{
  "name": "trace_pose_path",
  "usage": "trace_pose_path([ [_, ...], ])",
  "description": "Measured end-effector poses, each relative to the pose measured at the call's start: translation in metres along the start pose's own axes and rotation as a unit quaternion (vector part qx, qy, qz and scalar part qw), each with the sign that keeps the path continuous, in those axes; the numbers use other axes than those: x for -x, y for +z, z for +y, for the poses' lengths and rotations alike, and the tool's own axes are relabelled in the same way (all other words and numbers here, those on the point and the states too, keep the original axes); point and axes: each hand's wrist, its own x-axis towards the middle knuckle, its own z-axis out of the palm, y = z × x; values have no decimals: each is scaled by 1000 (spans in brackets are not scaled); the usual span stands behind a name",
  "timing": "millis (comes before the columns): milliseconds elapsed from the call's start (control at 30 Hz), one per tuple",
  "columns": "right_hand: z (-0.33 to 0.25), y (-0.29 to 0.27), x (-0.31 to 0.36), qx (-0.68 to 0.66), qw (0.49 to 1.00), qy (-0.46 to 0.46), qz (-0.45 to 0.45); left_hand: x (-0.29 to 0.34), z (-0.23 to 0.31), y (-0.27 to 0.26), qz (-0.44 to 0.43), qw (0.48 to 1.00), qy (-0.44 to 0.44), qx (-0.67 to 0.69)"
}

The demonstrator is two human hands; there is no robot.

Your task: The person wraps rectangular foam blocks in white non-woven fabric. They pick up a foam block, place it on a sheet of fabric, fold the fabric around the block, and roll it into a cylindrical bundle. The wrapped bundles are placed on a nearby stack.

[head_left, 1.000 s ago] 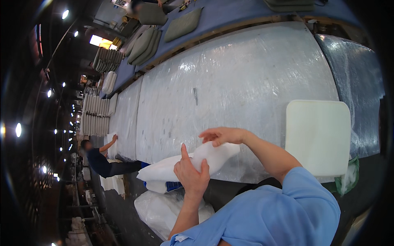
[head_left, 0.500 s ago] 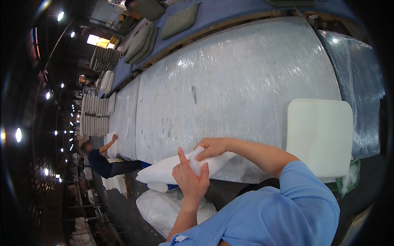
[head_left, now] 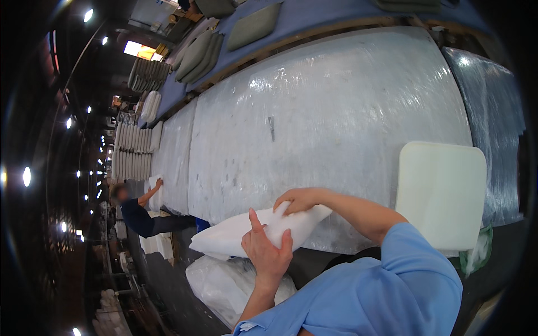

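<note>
A person in a blue shirt [head_left: 386, 280] spreads the thumb and forefinger of the left hand [head_left: 268, 249] against white padding [head_left: 224, 232], while the right hand [head_left: 302, 198] pinches a fold of it. The padding lies beneath both hands, stretching left of the grip. A pale cushion [head_left: 441, 196] rests right of the grip on a plastic-wrapped table [head_left: 347, 123]. Far left stands a co-worker [head_left: 137, 218]; well beyond the grip, grey-green cushions [head_left: 255, 25] lie on blue.

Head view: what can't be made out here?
All in the head view:
- White padding: partly behind the left hand.
- Right hand: some fingertips hidden by itself or the padding.
- Plastic sack: partly behind the left forearm.
- Upper-right green cushions: cut by the top edge.
</note>
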Motion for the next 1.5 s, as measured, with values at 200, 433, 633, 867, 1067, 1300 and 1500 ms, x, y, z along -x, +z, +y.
trace_pose_path([
  [200,-30,-1,39,-166,982,-72,-51,4,-6,3,10,1000,10,3],
  [433,-32,32,16,-47,996,-77,10,10,-8,4,24,999,13,17],
  [633,-37,32,9,3,996,15,88,16,-36,-26,-23,999,30,38],
  [867,-90,40,30,95,984,-120,91,25,-59,-19,-8,998,40,48],
  [1067,-138,49,37,315,943,-98,52,15,-81,-43,-6,985,120,126],
  [1300,-137,59,18,274,961,-18,16,23,-119,-54,-45,996,79,3],
  [1500,-117,56,-7,130,986,100,-4,23,-123,-37,49,993,107,33],
])
